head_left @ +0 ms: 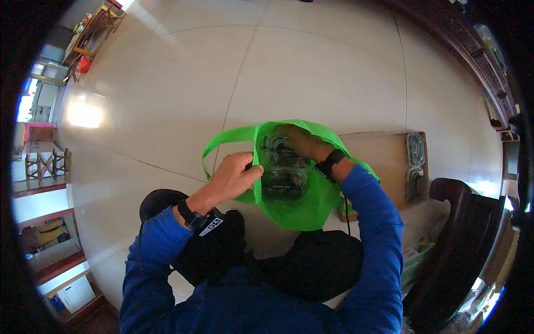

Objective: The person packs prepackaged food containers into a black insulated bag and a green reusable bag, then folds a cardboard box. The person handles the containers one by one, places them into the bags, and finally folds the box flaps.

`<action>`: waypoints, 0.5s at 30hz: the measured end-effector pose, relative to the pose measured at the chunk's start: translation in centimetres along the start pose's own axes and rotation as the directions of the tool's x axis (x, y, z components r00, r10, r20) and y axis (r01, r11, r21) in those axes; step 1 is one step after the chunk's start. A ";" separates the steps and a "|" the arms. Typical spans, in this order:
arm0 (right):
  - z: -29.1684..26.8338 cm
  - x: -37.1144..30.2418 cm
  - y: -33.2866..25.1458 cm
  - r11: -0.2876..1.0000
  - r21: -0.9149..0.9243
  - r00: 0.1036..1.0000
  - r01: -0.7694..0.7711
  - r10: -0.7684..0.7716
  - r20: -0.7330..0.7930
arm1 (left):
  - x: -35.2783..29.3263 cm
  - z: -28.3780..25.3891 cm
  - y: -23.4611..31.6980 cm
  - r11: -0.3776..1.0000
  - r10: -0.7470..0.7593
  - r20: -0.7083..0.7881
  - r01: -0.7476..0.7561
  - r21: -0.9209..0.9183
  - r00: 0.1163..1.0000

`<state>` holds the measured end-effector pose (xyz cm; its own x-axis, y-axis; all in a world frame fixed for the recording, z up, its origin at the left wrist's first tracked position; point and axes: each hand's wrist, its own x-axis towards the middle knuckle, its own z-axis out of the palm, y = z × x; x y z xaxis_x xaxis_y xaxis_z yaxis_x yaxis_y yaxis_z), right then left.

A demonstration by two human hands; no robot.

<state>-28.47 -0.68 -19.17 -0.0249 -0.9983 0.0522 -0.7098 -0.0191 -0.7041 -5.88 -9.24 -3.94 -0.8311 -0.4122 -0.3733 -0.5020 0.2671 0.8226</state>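
A bright green tote bag [300, 214] stands with its mouth up between my knees. My left hand [235, 177] is closed on the left edge of its mouth, thumb toward me, just beside the looped handle [231, 135]. Inside lie clear, dark-looking plastic containers [285, 182], one nearer me and one farther off. My right hand [306, 143] reaches down into the bag at the far right, over the farther container. Shadow blurs its fingers, so their grip cannot be made out.
Right of the bag lies an open cardboard box [378, 150] with clear plastic containers [415, 161] along its right side. A dark wooden chair [445, 239] stands near my right arm. Dark carved furniture [467, 50] lines the far right. Pale tiles cover the floor [183, 83].
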 end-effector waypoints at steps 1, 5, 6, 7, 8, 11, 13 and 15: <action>-0.6 -0.4 -1.4 0.999 -0.036 0.999 -0.013 0.011 -0.048 | 0.1 0.0 -0.2 1.000 0.008 -0.003 -0.008 0.008 1.000; -8.4 -5.0 -5.9 0.948 0.304 0.993 0.095 -0.070 -0.091 | 0.5 0.6 -0.6 0.999 0.031 -0.006 -0.030 0.041 1.000; -10.4 -7.6 -6.6 0.944 0.317 0.986 0.095 -0.045 -0.162 | 0.6 0.8 -0.6 0.998 0.048 -0.017 -0.047 0.041 0.999; -11.8 -9.7 -7.0 0.939 0.312 0.964 0.148 -0.067 -0.256 | 0.5 0.6 -0.5 0.999 0.029 0.002 -0.029 0.015 1.000; -12.8 -12.0 -6.7 0.893 0.449 0.926 0.031 0.143 -0.349 | 0.5 0.5 -0.3 0.999 0.042 -0.006 -0.042 0.033 0.999; -14.9 -20.9 -2.1 0.768 0.640 0.593 -0.027 0.528 -0.608 | 0.2 0.2 0.6 0.997 0.002 0.010 -0.003 0.075 1.000; -15.0 -25.9 4.3 0.816 0.558 0.322 -0.155 0.575 -0.752 | 0.4 0.3 1.0 0.996 -0.040 0.018 0.038 0.086 0.999; -13.8 -32.0 10.2 0.779 0.537 0.158 -0.322 0.604 -0.781 | 0.7 0.5 1.0 0.996 -0.045 0.041 0.041 0.083 0.998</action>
<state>-44.64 31.84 -18.22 -0.9826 -0.1262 0.1364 -0.1669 0.2772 -0.9462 -7.11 -8.85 -3.55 -0.8170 -0.3875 -0.4271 -0.5540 0.3215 0.7680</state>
